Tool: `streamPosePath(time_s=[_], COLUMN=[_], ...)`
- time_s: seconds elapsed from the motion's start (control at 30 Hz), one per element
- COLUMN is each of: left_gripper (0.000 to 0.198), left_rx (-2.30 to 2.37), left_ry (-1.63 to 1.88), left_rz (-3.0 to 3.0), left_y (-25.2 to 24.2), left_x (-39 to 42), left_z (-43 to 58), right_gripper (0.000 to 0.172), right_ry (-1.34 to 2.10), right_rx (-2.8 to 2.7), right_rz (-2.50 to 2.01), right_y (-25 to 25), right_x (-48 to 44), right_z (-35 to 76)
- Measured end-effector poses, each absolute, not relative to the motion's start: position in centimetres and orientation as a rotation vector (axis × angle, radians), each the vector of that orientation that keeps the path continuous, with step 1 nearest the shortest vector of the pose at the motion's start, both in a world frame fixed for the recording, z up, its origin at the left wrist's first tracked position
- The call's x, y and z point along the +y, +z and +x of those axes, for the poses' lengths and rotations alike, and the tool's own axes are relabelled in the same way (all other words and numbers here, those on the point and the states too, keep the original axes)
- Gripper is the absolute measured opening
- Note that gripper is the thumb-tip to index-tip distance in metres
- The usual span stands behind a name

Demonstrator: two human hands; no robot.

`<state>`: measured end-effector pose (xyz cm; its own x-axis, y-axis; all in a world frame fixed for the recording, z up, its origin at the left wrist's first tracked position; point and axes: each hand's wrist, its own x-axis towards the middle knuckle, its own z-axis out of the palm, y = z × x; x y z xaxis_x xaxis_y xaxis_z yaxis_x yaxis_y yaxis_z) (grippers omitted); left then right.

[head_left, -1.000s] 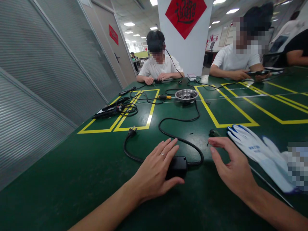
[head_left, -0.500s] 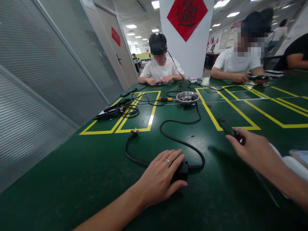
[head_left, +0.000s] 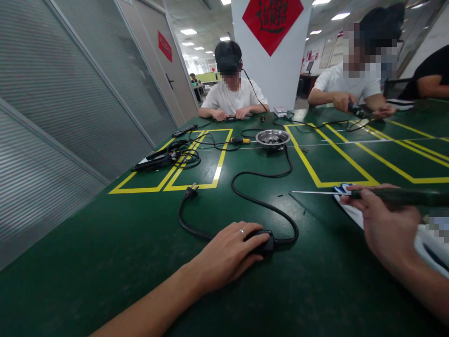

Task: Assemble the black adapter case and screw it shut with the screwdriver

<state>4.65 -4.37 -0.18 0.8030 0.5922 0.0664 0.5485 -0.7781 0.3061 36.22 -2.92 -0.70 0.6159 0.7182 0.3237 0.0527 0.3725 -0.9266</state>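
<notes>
Cupping a box [head_left: 267, 241] between cords [head_left: 259, 202], left grip [head_left: 231, 249] rests; right grip [head_left: 389, 229] clasps a screwdriver [head_left: 403, 196], glove [head_left: 352, 214] beneath.

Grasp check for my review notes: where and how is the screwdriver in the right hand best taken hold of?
Probably by its thick dark handle, from the near right, away from the tip: the screwdriver points left, and its thin shaft offers little to grip.

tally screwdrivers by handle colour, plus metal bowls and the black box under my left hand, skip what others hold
Dark-handled screwdriver, in the right hand: 1
Yellow-and-black-handled screwdriver: 1
Metal bowl: 1
Black box, under the left hand: 1
Total: 4
</notes>
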Motion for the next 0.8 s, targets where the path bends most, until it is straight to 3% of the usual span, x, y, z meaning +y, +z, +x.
streamPosePath(time_s=[0.23, 0.8], left_gripper=[0.042, 0.042], left_rx=[0.873, 0.842], left_ry=[0.243, 0.289], left_rz=[2.714, 2.692], left_y=[0.1, -0.1], left_x=[-4.3, -4.1], left_z=[4.8, 4.8], right_gripper=[0.024, 0.019], right_ry=[0.555, 0.703], right_rx=[-0.899, -0.816], right_rz=[-1.195, -0.937], right_y=[-0.4, 2.2], right_x=[-4.3, -6.5], right_z=[34.9, 33.5])
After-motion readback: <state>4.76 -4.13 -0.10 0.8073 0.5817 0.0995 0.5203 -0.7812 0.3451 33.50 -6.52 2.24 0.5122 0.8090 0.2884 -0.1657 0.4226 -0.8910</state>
